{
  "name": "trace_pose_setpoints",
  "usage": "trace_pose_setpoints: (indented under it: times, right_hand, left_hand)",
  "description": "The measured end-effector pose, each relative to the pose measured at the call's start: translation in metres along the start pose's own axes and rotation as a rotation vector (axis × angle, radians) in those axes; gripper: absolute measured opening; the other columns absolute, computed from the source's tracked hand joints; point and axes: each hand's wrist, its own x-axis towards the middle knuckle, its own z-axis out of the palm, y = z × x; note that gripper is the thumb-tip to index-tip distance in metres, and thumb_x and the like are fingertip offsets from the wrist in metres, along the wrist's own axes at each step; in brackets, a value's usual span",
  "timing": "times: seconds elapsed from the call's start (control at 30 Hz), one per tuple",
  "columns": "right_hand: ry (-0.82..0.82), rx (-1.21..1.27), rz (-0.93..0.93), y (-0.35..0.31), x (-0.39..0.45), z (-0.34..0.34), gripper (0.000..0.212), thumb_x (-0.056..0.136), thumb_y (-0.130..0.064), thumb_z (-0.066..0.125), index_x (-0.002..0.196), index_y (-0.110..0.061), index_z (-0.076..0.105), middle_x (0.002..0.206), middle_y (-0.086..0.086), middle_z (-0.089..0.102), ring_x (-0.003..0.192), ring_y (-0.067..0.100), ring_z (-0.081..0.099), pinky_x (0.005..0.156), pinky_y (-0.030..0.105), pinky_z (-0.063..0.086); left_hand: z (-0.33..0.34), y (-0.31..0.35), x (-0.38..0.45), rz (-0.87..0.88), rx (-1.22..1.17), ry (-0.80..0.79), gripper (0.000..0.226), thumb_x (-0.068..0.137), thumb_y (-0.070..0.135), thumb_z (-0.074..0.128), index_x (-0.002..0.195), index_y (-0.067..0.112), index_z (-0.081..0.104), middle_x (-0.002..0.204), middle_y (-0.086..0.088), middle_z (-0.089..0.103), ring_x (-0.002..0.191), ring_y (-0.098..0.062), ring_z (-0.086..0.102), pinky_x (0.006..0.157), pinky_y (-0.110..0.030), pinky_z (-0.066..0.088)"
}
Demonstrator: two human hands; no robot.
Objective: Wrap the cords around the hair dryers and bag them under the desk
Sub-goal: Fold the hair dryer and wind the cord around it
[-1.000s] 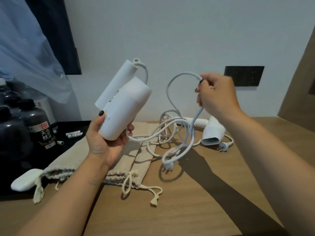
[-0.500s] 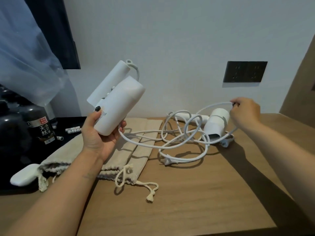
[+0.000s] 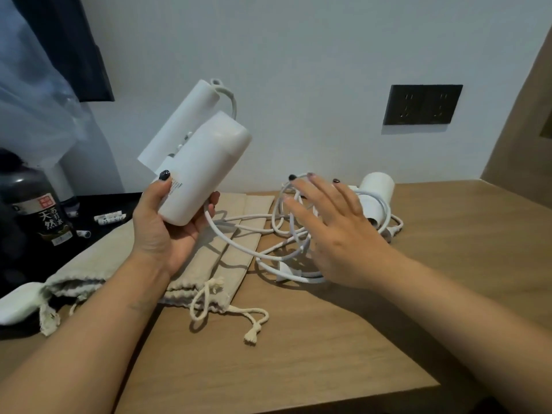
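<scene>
Head view shows the left hand (image 3: 167,231) gripping a light, rigid white hair dryer (image 3: 203,171) above the drawstring bags (image 3: 209,252), right hand (image 3: 334,231) spread open over its limp, tangled cord (image 3: 239,243), best gathered in loops

The left hand (image 3: 167,231) grips a white folded plastic hair dryer (image 3: 206,168) by its barrel, raised above the wooden worktop (image 3: 298,348). Its white rubber cord (image 3: 239,243) droops from the handle end into a loose tangle on the worktop. The right hand (image 3: 340,234) hovers over that tangle with fingers spread, gripping nothing. Behind it lies a second white hair dryer (image 3: 375,192). Two beige drawstring cloth bags (image 3: 209,264) lie flat beneath the left hand. A black wall socket panel (image 3: 422,104) sits on the wall, and a dark labelled bottle (image 3: 38,210) stands far left.
</scene>
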Motion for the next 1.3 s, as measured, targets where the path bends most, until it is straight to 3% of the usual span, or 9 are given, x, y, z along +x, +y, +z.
trace_pose_setpoints:
  times: [0.13, 0.33, 0.53, 0.63, 0.77, 0.93, 1.07, 1.17, 1.3]
  right_hand:
    - [0.118, 0.407, 0.090, -0.027, 0.016, 0.000, 0.031, 0.084, -0.011, 0.063, 0.115, -0.008, 0.065, 0.115, 0.006, 0.061, 0.107, 0.019, 0.055, 0.090, 0.037, 0.052]
    - [-0.368, 0.739, 0.255, -0.057, 0.070, 0.014, 0.020, 0.093, -0.031, 0.059, 0.098, -0.014, 0.070, 0.090, 0.000, 0.067, 0.079, 0.014, 0.060, 0.073, 0.035, 0.052]
    - [-0.273, 0.812, 0.264, -0.038, 0.080, 0.026, 0.017, 0.097, -0.023, 0.054, 0.093, -0.015, 0.069, 0.075, -0.003, 0.064, 0.070, 0.012, 0.059, 0.066, 0.032, 0.049]
    - [-0.274, 0.788, 0.275, -0.020, 0.072, 0.022, 0.019, 0.096, -0.029, 0.055, 0.093, -0.018, 0.070, 0.074, -0.005, 0.062, 0.060, 0.001, 0.050, 0.056, 0.017, 0.039]
    - [-0.354, 0.890, 0.304, -0.014, 0.068, 0.022, 0.020, 0.097, -0.025, 0.054, 0.092, -0.015, 0.071, 0.069, -0.002, 0.062, 0.058, 0.003, 0.049, 0.057, 0.018, 0.040]
    - [-0.640, 1.511, 0.395, 0.002, 0.065, 0.023, 0.035, 0.089, -0.010, 0.042, 0.114, 0.008, 0.058, 0.081, 0.014, 0.063, 0.055, 0.015, 0.047, 0.055, 0.025, 0.041]
    - [-0.689, 1.978, 0.396, 0.015, 0.065, 0.017, 0.061, 0.076, -0.038, 0.049, 0.122, 0.003, 0.050, 0.085, 0.015, 0.054, 0.062, 0.019, 0.041, 0.060, 0.031, 0.032]
    - [-0.694, 1.939, 0.406, 0.011, 0.063, 0.010, 0.075, 0.077, -0.067, 0.051, 0.114, -0.002, 0.058, 0.079, 0.007, 0.054, 0.058, 0.017, 0.035, 0.057, 0.031, 0.026]
    - [-0.505, 1.802, 0.484, 0.000, 0.064, 0.004, 0.069, 0.078, -0.072, 0.045, 0.106, -0.010, 0.058, 0.060, 0.003, 0.050, 0.045, 0.015, 0.026, 0.053, 0.033, 0.014]
  left_hand:
    - [0.004, -0.001, -0.001, 0.002, 0.025, 0.005, 0.038, 0.080, 0.029, 0.060, 0.114, 0.013, 0.056, 0.096, -0.014, 0.067, 0.084, -0.036, 0.069, 0.069, -0.031, 0.057]
    - [0.006, -0.001, -0.002, 0.105, 0.118, -0.014, 0.044, 0.077, 0.027, 0.067, 0.116, 0.012, 0.054, 0.097, -0.012, 0.071, 0.094, -0.034, 0.069, 0.080, -0.039, 0.058]
    - [-0.003, 0.009, 0.005, 0.583, 0.972, 0.101, 0.062, 0.055, 0.044, 0.078, 0.103, 0.025, 0.043, 0.092, 0.011, 0.049, 0.072, 0.012, 0.055, 0.062, -0.012, 0.048]
    - [-0.007, 0.005, 0.006, 0.648, 1.093, 0.058, 0.063, 0.062, 0.035, 0.079, 0.110, 0.023, 0.040, 0.097, 0.016, 0.048, 0.079, 0.010, 0.055, 0.060, -0.010, 0.046]
    - [-0.013, 0.004, 0.009, 0.822, 1.353, -0.083, 0.070, 0.061, 0.035, 0.083, 0.116, 0.014, 0.044, 0.107, 0.008, 0.051, 0.091, -0.003, 0.052, 0.068, -0.011, 0.043]
    - [-0.011, 0.004, 0.009, 1.094, 1.519, -0.301, 0.072, 0.065, 0.027, 0.084, 0.117, -0.006, 0.046, 0.115, -0.021, 0.051, 0.105, -0.020, 0.051, 0.087, -0.015, 0.040]
    - [-0.008, 0.009, 0.009, 1.155, 1.471, -0.334, 0.070, 0.071, 0.034, 0.081, 0.118, 0.002, 0.040, 0.116, -0.024, 0.049, 0.109, -0.020, 0.049, 0.092, -0.015, 0.038]
    - [-0.006, 0.008, 0.007, 1.186, 1.485, -0.411, 0.067, 0.073, 0.031, 0.081, 0.119, 0.004, 0.040, 0.117, -0.028, 0.049, 0.114, -0.023, 0.049, 0.096, -0.019, 0.039]
    - [-0.004, 0.006, 0.006, 1.232, 1.536, -0.544, 0.066, 0.071, 0.020, 0.083, 0.120, 0.004, 0.042, 0.122, -0.027, 0.047, 0.119, -0.030, 0.049, 0.100, -0.029, 0.043]
